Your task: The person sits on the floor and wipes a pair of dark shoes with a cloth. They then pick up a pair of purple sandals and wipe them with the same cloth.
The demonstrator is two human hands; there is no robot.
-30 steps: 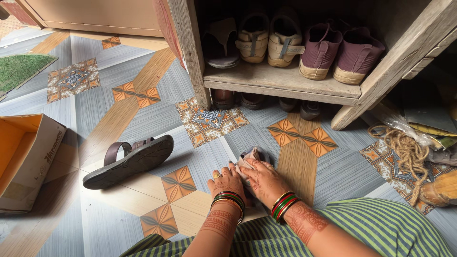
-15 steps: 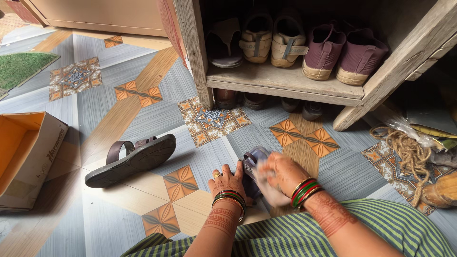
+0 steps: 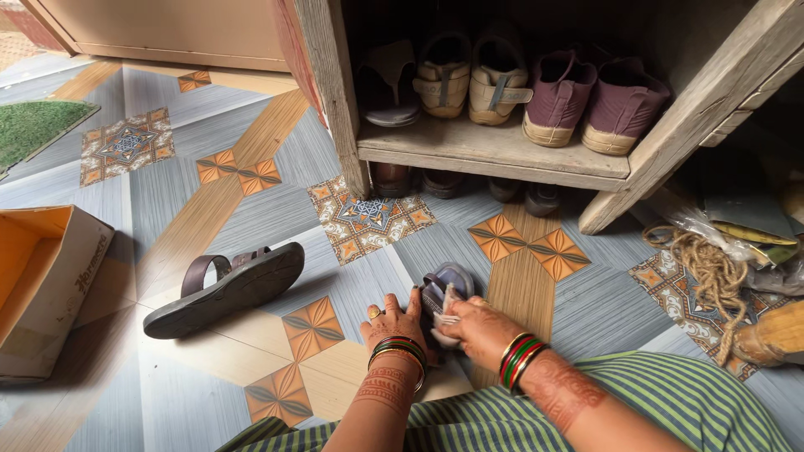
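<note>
Dark sandal (image 3: 445, 289) lay on floor (image 3: 251, 201) directly ahead of both hands, long axis running away from person. Left hand (image 3: 394, 322) pressed flat, fingers spread, against sandal's left side. Right hand (image 3: 477, 326) closed around pale cloth (image 3: 448, 308), touching sandal's near end. Right grip nearer.

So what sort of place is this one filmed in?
Most likely a home entryway or shoe-storage corner: a wooden shoe rack holding pairs of shoes, a patterned tiled floor, and a green doormat.
</note>
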